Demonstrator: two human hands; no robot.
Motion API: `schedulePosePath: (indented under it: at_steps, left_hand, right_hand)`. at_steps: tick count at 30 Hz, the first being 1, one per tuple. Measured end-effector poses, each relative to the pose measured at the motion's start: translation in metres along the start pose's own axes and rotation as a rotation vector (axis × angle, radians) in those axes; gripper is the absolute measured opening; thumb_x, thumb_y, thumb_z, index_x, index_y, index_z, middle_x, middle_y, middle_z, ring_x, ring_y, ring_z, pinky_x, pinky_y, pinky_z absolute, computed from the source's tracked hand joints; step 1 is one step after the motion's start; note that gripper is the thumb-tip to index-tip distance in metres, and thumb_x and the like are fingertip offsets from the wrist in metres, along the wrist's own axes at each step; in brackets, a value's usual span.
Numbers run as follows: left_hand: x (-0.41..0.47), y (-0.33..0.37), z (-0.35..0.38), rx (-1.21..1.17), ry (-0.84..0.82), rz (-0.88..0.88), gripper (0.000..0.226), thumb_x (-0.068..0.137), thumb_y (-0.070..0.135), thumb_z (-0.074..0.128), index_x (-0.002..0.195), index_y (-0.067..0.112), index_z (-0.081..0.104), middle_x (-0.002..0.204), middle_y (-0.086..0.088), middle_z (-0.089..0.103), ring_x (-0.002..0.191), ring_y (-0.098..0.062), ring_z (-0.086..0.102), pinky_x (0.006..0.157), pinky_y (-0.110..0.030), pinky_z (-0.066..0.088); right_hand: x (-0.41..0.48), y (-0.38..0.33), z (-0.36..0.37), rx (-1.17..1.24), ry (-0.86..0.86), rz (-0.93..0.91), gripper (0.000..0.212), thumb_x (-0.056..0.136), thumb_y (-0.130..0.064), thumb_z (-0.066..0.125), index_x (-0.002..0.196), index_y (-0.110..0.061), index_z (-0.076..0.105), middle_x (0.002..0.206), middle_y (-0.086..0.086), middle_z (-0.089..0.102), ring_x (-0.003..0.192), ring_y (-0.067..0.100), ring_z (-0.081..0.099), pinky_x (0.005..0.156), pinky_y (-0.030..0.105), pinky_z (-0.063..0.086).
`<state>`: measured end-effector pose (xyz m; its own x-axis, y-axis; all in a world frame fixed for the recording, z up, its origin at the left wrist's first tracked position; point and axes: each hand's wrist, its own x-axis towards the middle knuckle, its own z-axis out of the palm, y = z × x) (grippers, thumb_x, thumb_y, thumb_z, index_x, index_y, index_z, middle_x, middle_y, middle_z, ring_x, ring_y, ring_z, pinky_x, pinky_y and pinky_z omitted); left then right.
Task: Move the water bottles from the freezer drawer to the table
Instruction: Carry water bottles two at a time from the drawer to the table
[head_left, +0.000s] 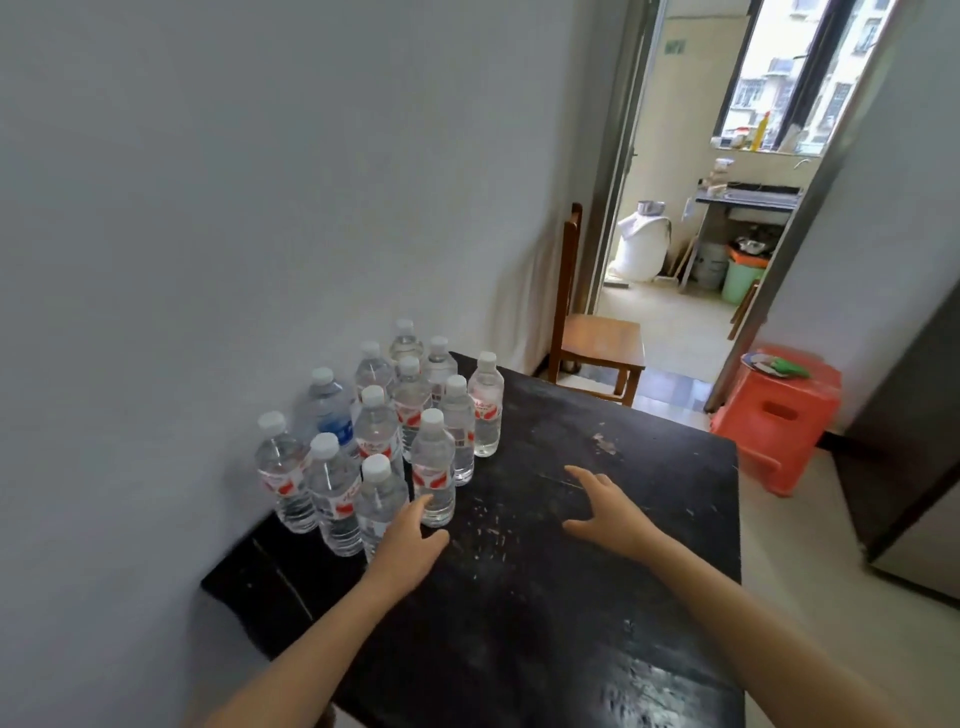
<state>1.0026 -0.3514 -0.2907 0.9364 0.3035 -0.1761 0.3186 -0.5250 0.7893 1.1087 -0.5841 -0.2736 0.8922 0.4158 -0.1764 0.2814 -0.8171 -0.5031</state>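
Several clear water bottles (434, 462) with white caps stand upright in a cluster on the far left of the dark table (597, 597), close to the wall. Most carry red and white labels; one (332, 410) has a blue label. My left hand (413, 538) hovers just in front of the nearest bottles, fingers apart, with its fingertips at the base of the front bottle and nothing held. My right hand (610, 512) is spread over the middle of the table, holding nothing. The freezer drawer is out of view.
A wooden chair (597, 343) stands behind the table by a doorway. An orange plastic stool (779, 415) sits on the floor to the right. A grey appliance side (914, 467) rises at the right edge. A white wall runs along the table's left.
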Motion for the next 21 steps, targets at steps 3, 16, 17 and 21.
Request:
schedulePosePath:
  at_steps: [3, 16, 17, 21]
  left_hand:
    - [-0.006, -0.004, -0.009, 0.081, -0.003, 0.089, 0.056, 0.088, 0.018, 0.054, 0.139, 0.011, 0.034, 0.135, -0.017, 0.047, 0.123, -0.028, 0.046, 0.102, -0.038, 0.038]
    - [-0.048, -0.066, -0.072, 0.173, -0.155, 0.548, 0.051, 0.087, 0.012, 0.056, 0.134, 0.004, 0.041, 0.139, -0.012, 0.043, 0.129, -0.025, 0.037, 0.109, -0.035, 0.029]
    - [-0.055, -0.069, -0.074, 0.141, -0.165, 0.541, 0.050, 0.086, 0.011, 0.057, 0.133, 0.003, 0.042, 0.138, -0.013, 0.044, 0.129, -0.026, 0.038, 0.108, -0.036, 0.030]
    - [-0.090, -0.079, -0.077, 0.086, -0.306, 0.578, 0.050, 0.087, 0.010, 0.058, 0.134, 0.002, 0.041, 0.139, -0.014, 0.044, 0.129, -0.027, 0.039, 0.108, -0.035, 0.030]
  right_hand:
    - [-0.031, -0.006, 0.002, -0.027, 0.046, 0.038, 0.073, 0.084, -0.030, 0.064, 0.143, -0.026, 0.021, 0.147, 0.006, 0.030, 0.131, 0.023, 0.036, 0.105, 0.035, 0.037]
    - [-0.225, -0.082, 0.082, -0.408, 0.158, 0.393, 0.065, 0.089, -0.052, 0.045, 0.145, -0.032, 0.018, 0.154, 0.002, 0.017, 0.142, 0.021, 0.014, 0.114, 0.035, 0.021]
    - [-0.244, -0.086, 0.091, -0.408, 0.154, 0.421, 0.065, 0.089, -0.052, 0.046, 0.145, -0.032, 0.019, 0.154, 0.002, 0.018, 0.141, 0.021, 0.016, 0.113, 0.035, 0.021]
    - [-0.315, -0.109, 0.109, -0.391, 0.161, 0.539, 0.064, 0.088, -0.051, 0.046, 0.144, -0.032, 0.022, 0.151, 0.000, 0.024, 0.138, 0.018, 0.022, 0.111, 0.030, 0.023]
